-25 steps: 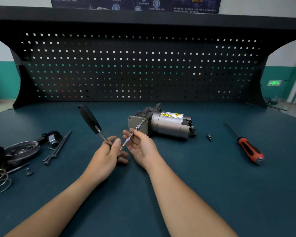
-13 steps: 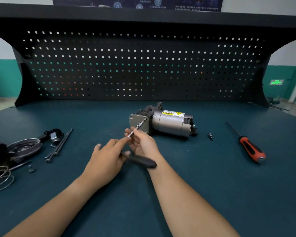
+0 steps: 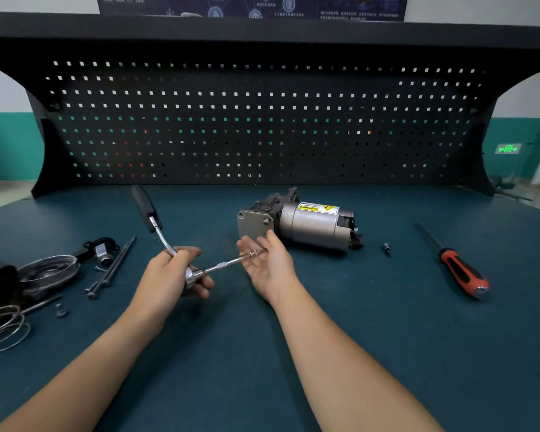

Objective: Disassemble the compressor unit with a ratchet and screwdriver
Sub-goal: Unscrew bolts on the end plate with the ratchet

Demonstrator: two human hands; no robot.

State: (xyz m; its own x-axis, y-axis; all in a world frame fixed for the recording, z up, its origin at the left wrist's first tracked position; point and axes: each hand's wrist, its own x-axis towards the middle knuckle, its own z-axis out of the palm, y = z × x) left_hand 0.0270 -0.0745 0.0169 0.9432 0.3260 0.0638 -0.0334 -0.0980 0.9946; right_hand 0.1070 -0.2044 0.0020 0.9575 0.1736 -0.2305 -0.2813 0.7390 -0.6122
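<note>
Compressor unit (image 3: 296, 224) lies on its side on the bench (image 3: 262, 385), in nobody's grasp, just beyond the right fingertips.

Left hand (image 3: 172, 272) is wrapped round the ratchet (image 3: 158, 233) at its head end, fingers curled on the metal. The black handle sticks up and away to the left. Extension bar (image 3: 222, 264) runs rightward from the ratchet head, its tip over the right hand (image 3: 270, 266). That hand is palm up, fingers loose and apart, gripping nothing. A small fastener (image 3: 254, 253) with a washer seems to sit at the bar's tip above the palm. Cannot tell whether it is seated in the tool or resting on skin.

End plate (image 3: 253, 226) of the unit faces this way. One bolt head shows near its upper right corner; the other corners are too small to read. Motor can and rear cap look joined.

Far left, pulled parts: round cover (image 3: 49, 271), black bracket (image 3: 100, 249), long bolts (image 3: 113, 266), wire rings (image 3: 3, 328). To the right, a loose bit (image 3: 386, 248), then the screwdriver (image 3: 462, 269) well apart, lying idle.

Judgement: partway through. Outer pieces are off and end-plate fasteners are coming out. Left to do: set this fastener down, pull the remaining bolt, lift the plate, split the pump body from the motor. Screwdriver work probably lies ahead.
</note>
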